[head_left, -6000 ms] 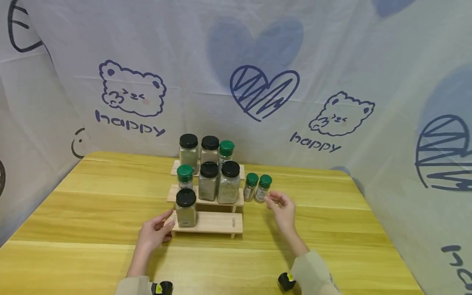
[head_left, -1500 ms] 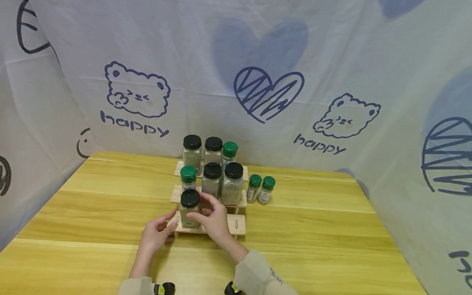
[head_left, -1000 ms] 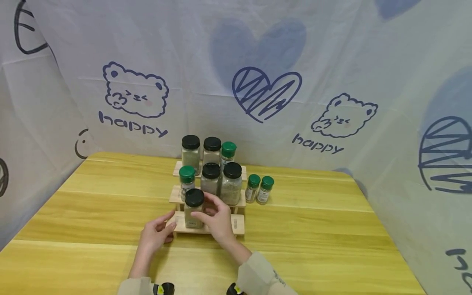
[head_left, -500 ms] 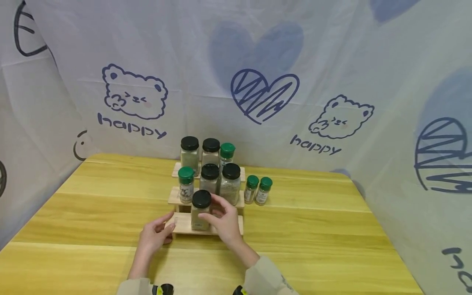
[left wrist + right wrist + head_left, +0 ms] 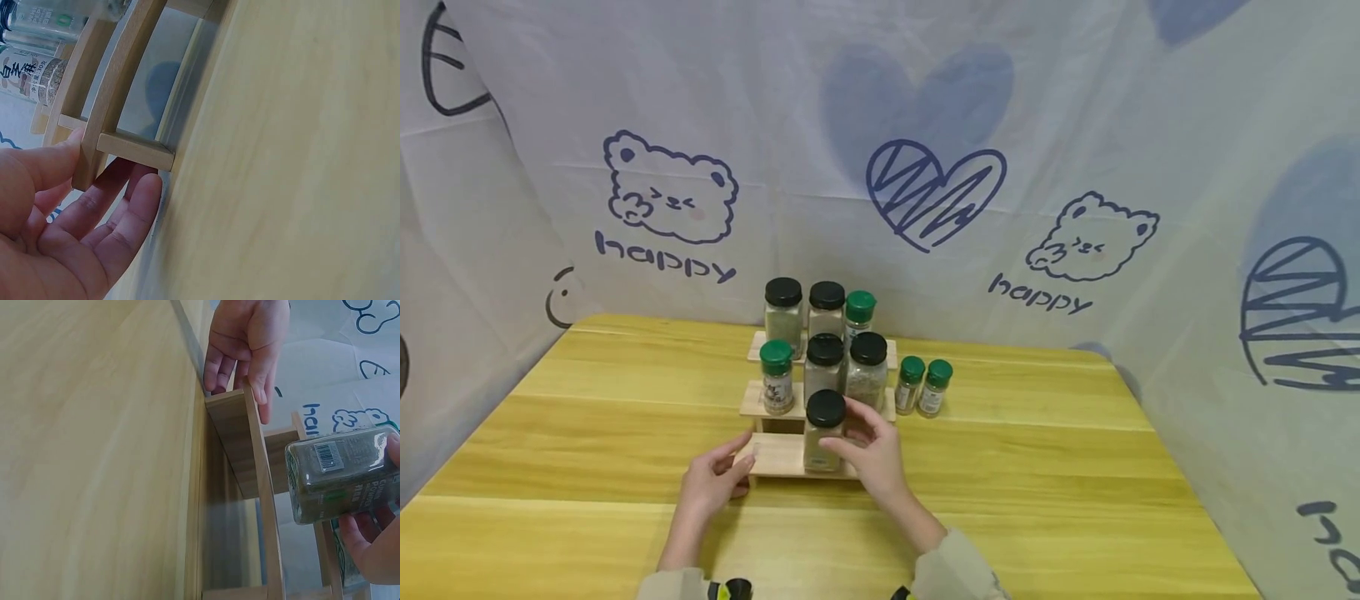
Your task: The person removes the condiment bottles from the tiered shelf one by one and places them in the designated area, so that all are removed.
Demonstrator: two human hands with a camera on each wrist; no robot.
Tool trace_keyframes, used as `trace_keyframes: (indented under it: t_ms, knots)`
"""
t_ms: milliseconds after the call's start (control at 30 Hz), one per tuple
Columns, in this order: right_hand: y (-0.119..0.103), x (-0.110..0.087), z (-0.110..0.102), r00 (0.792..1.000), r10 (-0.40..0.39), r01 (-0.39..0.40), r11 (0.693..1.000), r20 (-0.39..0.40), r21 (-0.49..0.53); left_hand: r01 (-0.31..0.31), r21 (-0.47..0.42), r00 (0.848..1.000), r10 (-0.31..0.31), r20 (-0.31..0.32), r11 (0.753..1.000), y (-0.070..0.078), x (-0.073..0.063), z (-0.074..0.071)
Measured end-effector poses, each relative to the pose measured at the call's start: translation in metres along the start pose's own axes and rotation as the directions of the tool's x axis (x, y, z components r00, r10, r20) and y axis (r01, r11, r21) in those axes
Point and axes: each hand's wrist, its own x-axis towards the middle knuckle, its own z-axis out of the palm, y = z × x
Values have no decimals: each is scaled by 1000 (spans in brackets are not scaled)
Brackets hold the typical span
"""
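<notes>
My right hand (image 5: 878, 458) holds a clear square spice jar (image 5: 817, 446) with a black lid, thumb on its near side. The jar is upright at the middle of the lowest step of a wooden tiered rack (image 5: 777, 455). In the right wrist view, a narrow gap shows between the base of the jar (image 5: 337, 472) and the step's edge. My left hand (image 5: 710, 482) grips the left end of that step. Thumb on top and fingers below, the left hand (image 5: 75, 225) pinches the board in the left wrist view.
Behind, the middle step carries a green-lidded bottle (image 5: 777, 387) and two black-lidded jars; the top step bears two black-lidded jars and a green-lidded bottle (image 5: 860, 310). Two small green-lidded bottles (image 5: 909, 387) stand on the table (image 5: 1037, 450) right of the rack. A printed curtain (image 5: 790, 125) hangs behind.
From beside the small bottles, my right hand has come to the black-lidded jar, and the jar has shifted right from the lowest step's left end to its middle. My left hand stays put.
</notes>
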Motion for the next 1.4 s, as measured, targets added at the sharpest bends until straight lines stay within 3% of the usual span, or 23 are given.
trace_keyframes:
  t_ms: [567, 1100, 1400]
  knots:
    - [-5, -7, -25, 1000, 17, -17, 1000, -15, -20, 5, 0, 1000, -5, 4, 1000, 1, -1, 0]
    - [-8, -6, -60, 994, -98, 94, 993, -51, -67, 9, 6, 1000, -9, 7, 1000, -1, 0, -1]
    - [-9, -7, -79, 992, -110, 102, 989, -61, -111, 15, 1, 1000, -15, 4, 1000, -1, 1, 0]
